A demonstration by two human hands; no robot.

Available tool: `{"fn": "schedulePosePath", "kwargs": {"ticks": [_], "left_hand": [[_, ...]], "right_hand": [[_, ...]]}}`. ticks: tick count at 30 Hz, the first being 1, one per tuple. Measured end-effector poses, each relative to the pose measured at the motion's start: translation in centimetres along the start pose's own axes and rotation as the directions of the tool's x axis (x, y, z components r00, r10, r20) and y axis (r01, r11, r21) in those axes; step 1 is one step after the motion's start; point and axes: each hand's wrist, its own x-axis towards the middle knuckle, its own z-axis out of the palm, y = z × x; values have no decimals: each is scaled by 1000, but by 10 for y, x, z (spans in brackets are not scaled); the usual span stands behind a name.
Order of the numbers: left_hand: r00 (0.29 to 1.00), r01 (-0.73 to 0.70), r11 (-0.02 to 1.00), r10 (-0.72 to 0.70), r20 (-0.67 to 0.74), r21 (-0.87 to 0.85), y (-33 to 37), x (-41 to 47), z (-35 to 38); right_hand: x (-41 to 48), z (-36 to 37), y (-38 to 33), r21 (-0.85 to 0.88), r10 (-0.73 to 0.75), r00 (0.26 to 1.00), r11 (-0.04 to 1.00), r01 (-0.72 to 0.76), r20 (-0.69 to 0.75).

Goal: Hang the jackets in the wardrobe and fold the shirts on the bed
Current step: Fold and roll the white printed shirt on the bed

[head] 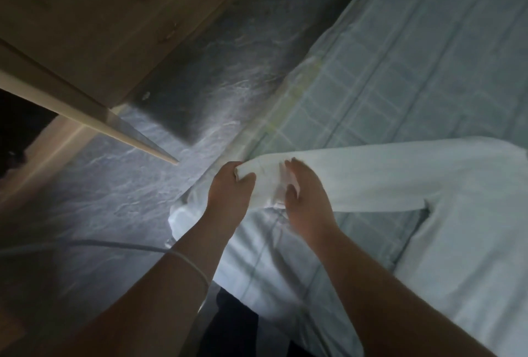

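Lying across the checked pale-green bedspread (400, 76), the white long-sleeved cotton shirt (428, 185) stretches one sleeve toward the bed's edge; the left hand (228, 188) pinches the cuff end, fingers curled round it; the right hand (305, 199) rests flat on the sleeve, fingers straight; the beige wooden wardrobe (85, 28) stands beyond the grey marbled floor (217, 85).

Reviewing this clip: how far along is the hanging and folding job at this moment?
Done: nothing shows as finished; no folded shirts or hung jackets are visible. In hand: a white shirt lies spread on the bed; the left hand grips its sleeve end, and the right hand rests on the sleeve. Left: folding this shirt. The wardrobe interior is too dark to judge.
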Motion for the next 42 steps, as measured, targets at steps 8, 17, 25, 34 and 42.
{"fn": "schedulePosePath", "kwargs": {"ticks": [8,17,25,34,42], "left_hand": [[850,127,902,116,514,-413,50,-66,70],[594,-776,347,684,423,527,32,-82,246],[545,-780,94,588,598,619,57,-118,480],[466,-810,-96,494,734,579,55,-171,656],[470,-768,-211,457,755,605,33,-168,699]], "right_hand": [[-38,-104,20,894,236,950,349,-281,206],[-57,-223,165,345,417,834,891,-295,-361],[-90,-335,362,467,475,766,845,-260,-433],[-142,-424,548,529,656,555,749,-398,-511],[-152,-417,602,17,444,669,840,-542,-596]]}}
